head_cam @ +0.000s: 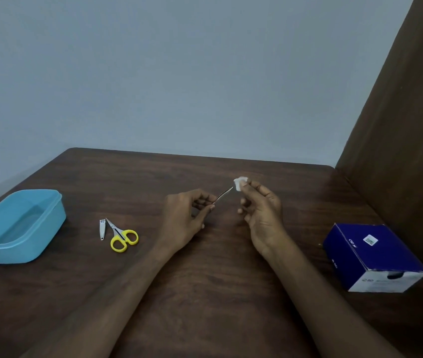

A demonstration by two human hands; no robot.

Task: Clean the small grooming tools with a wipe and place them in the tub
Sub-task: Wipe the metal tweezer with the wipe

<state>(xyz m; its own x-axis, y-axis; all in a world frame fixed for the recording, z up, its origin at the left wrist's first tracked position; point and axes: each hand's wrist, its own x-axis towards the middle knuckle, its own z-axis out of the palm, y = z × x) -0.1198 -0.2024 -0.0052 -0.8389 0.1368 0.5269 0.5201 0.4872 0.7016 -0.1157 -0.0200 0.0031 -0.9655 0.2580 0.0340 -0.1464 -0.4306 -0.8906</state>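
The left hand (184, 218) pinches a thin silver tool (222, 195) by its near end; the right hand (262, 210) pinches a small white wipe (240, 182) at its tip.

A single head-worn camera looks forward and down, close over the desk (205, 293), toward the wall (179, 73).

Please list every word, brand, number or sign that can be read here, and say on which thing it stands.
"BD": white letters on the top of the dark blue cardboard box, and again on its left side.
White sticker on the box top: too small to read.
Print on the box's white end: blurred, unreadable.
Nothing else carries text.
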